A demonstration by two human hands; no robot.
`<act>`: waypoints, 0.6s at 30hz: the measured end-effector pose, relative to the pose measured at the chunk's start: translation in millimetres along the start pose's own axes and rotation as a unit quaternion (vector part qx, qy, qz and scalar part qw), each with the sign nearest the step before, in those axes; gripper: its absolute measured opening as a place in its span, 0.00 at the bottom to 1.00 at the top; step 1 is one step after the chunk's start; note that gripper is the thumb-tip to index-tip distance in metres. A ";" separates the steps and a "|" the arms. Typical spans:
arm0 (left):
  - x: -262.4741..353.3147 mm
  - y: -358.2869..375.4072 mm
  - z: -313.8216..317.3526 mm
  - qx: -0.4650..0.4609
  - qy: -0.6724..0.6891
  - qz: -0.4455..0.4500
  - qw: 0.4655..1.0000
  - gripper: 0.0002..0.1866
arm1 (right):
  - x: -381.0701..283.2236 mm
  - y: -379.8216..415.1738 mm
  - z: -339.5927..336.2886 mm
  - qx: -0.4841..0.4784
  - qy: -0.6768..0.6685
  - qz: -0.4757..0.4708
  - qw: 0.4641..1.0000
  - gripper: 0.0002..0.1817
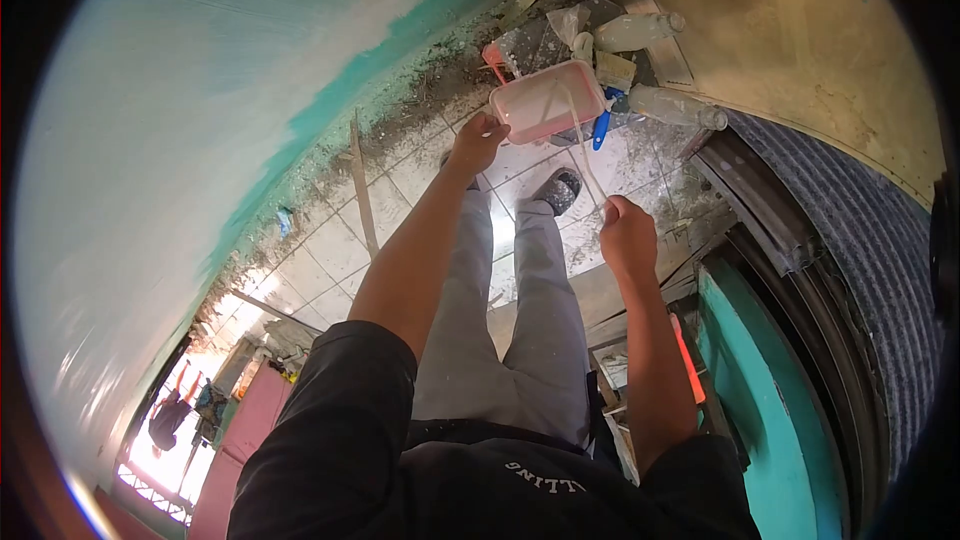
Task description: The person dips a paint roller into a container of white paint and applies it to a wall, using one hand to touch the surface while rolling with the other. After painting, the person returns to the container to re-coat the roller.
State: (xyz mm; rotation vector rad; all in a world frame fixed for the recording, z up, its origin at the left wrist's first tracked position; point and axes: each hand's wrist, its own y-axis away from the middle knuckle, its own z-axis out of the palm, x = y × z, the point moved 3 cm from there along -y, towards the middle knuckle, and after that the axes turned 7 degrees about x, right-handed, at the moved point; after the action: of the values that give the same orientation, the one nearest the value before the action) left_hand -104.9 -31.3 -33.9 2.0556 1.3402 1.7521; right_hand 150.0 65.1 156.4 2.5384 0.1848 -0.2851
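My left hand (pixel 482 143) pinches the near left corner of a shallow pink plastic container (pixel 512 124). Something pale pink, perhaps liquid, lies inside it, though I cannot make out what. A long, thin, pale stick (pixel 588 166) is gripped at its near end by my right hand (pixel 628 232). Its far end reaches over the near right side of the container and into it. Close to the container's right end are a blue-handled tool (pixel 601 130) and a clear glass bottle (pixel 680 107). Behind its left end stands a red-orange handle (pixel 493 58).
A second glass bottle (pixel 640 32) lies farther back. The white and green wall (pixel 250 90) rises on the left, with debris along its foot. A wooden strip (pixel 362 185) lies on the tiled floor (pixel 400 202). Corrugated sheets (pixel 860 240) and a teal panel (pixel 760 390) stand on the right.
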 end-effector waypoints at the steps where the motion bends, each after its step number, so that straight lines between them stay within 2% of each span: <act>1: 2.9 1.5 0.5 0.001 0.001 0.001 1.000 0.13 | -3.0 -1.3 0.1 0.001 0.000 -0.002 1.000 0.12; 4: 5.4 4.6 0.1 0.014 0.015 -0.008 1.000 0.14 | -13.4 -7.8 -3.2 0.000 -0.003 0.002 1.000 0.13; 6: 3.0 3.2 0.4 -0.003 0.020 -0.043 0.999 0.17 | -15.5 -8.4 -8.1 -0.022 -0.008 0.013 1.000 0.13; 9: 2.5 0.8 0.6 0.005 -0.017 -0.018 1.000 0.18 | -6.5 -3.6 -13.2 -0.009 0.005 0.006 1.000 0.13; 12: 0.7 -0.3 2.9 0.009 -0.022 -0.011 1.000 0.15 | 4.0 3.8 -17.4 -0.005 0.014 0.002 1.000 0.12; 18: -7.0 -0.2 5.2 0.015 -0.007 -0.014 1.000 0.17 | 0.7 3.2 -3.3 0.000 -0.006 0.022 1.000 0.11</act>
State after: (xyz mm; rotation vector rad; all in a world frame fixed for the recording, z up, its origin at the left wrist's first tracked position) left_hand -100.1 -33.7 -40.8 2.0492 1.3939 1.7142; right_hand 151.8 64.3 160.6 2.5359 0.1237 -0.2836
